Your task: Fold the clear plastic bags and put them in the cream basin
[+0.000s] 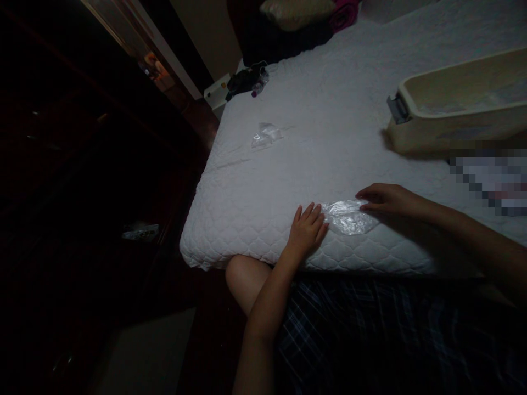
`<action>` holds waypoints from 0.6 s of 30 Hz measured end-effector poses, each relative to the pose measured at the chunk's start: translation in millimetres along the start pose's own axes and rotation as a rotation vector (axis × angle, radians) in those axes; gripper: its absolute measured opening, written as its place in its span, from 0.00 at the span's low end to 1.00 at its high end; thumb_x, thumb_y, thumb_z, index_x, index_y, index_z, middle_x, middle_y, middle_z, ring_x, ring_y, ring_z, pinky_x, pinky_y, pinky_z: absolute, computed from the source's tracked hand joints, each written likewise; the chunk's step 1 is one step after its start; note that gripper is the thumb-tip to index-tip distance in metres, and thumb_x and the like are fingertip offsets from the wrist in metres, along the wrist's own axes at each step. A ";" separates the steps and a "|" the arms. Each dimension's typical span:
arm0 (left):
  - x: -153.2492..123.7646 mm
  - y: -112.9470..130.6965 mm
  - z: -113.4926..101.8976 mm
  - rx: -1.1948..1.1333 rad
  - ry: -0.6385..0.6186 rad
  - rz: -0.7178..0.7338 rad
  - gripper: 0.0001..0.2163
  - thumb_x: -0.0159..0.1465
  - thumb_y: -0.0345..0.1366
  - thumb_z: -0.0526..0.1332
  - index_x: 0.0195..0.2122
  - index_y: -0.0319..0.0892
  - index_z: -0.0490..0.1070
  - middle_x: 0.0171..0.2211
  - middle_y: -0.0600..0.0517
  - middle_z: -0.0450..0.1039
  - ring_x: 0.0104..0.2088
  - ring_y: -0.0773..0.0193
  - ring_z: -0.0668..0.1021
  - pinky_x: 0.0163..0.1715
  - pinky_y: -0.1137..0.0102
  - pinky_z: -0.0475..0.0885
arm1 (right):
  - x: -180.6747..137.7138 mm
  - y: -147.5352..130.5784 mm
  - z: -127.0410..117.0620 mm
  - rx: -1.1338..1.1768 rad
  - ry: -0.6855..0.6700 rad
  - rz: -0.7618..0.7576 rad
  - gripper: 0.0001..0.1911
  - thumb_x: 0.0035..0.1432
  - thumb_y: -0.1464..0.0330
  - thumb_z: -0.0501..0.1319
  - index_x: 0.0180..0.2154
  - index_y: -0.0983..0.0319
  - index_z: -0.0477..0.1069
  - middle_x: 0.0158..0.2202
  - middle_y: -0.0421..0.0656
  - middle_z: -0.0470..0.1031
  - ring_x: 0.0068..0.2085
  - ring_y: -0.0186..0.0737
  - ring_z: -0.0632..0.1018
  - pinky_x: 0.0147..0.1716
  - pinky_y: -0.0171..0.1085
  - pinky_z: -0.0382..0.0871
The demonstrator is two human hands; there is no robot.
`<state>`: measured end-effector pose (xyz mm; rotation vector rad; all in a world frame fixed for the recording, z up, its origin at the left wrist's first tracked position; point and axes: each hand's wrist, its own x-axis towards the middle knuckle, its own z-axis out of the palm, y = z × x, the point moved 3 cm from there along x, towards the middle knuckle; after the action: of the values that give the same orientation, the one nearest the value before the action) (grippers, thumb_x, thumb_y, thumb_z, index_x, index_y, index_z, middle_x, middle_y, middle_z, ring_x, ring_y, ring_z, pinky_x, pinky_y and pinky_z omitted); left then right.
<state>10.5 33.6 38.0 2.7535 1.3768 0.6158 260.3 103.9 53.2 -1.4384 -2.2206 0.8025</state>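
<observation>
Film (351, 221): glossy plas., wrinkly; bedcover (325, 140): matt cloth, quilted.

Single head-worn view, looking forward and down across nearby bed (329, 142).

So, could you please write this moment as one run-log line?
clear plastic: on bed | left hand: on its left end | right hand: at its right end

At the far side of the white bed (329, 109) we see a pale cushion (298, 13) beside a rolled magenta cloth (345, 15). We also see a clear bottle (261, 83) near a black bundle (242, 81), and a beige bin (436, 133) at right.
</observation>
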 end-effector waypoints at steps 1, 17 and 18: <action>-0.3 -0.3 -0.6 -0.006 0.007 -0.006 0.14 0.70 0.39 0.50 0.50 0.42 0.69 0.59 0.45 0.67 0.63 0.55 0.64 0.62 0.47 0.58 | 2.2 -1.2 3.5 -0.018 -0.019 -0.026 0.24 0.51 0.54 0.60 0.43 0.65 0.74 0.41 0.53 0.78 0.41 0.47 0.78 0.42 0.45 0.73; 14.2 -28.8 3.9 -0.369 0.054 -0.440 0.32 0.62 0.45 0.62 0.63 0.41 0.52 0.56 0.40 0.65 0.56 0.53 0.70 0.55 0.57 0.69 | 7.8 -26.2 16.5 0.190 -0.183 0.040 0.26 0.51 0.44 0.57 0.35 0.59 0.73 0.33 0.48 0.78 0.34 0.46 0.77 0.35 0.46 0.72; 15.2 -28.9 2.4 -0.413 0.086 -0.442 0.30 0.61 0.42 0.64 0.61 0.42 0.56 0.55 0.42 0.67 0.55 0.54 0.71 0.55 0.58 0.69 | 8.5 -29.0 15.7 0.196 -0.201 0.032 0.26 0.51 0.44 0.57 0.36 0.59 0.73 0.35 0.48 0.78 0.35 0.47 0.77 0.36 0.46 0.72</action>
<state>-2.7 63.5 35.9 2.0438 1.5880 0.8740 227.3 98.5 59.8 -1.3538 -2.1921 1.1865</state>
